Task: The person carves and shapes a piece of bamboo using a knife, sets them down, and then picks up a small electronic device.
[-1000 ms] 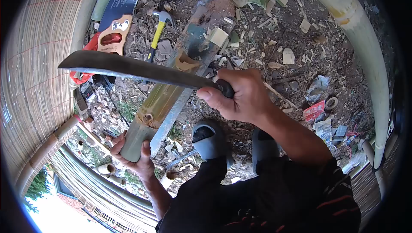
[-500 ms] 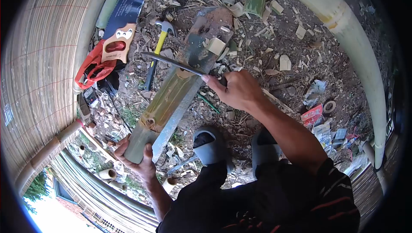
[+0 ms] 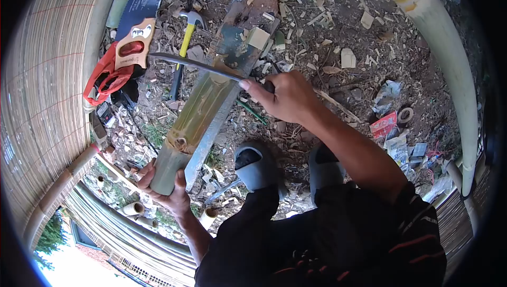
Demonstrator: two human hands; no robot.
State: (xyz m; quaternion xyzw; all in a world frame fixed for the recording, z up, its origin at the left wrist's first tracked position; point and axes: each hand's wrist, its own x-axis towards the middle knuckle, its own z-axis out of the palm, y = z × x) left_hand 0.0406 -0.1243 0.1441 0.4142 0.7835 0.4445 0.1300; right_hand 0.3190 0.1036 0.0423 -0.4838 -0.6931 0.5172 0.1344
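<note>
My left hand (image 3: 170,189) grips the near, pale green end of a split bamboo piece (image 3: 194,115), thumb on one side and fingers on the other. This bamboo lies slanted along a worn plank (image 3: 211,144), its hollow, yellow-brown inner face showing, with a node near my hand. In my right hand (image 3: 288,96) is the dark handle of a long-bladed tool (image 3: 193,64), closed tight with the thumb along the blade. The blade crosses the bamboo's far end; whether it is a knife or a file I cannot tell. A wood block (image 3: 259,38) sits on the plank beyond.
A hammer (image 3: 186,41) and a handsaw (image 3: 133,48) lie to the left, beside a red-and-black bag (image 3: 108,78). Thick bamboo (image 3: 443,33) curves along the right. Wood chips litter the ground, and a green pen-like stick (image 3: 251,111) lies near my sandals (image 3: 257,168).
The whole view has shifted, so most things sit a little further left and higher. Both hands keep their grips, and the blade still lies across the bamboo's far end.
</note>
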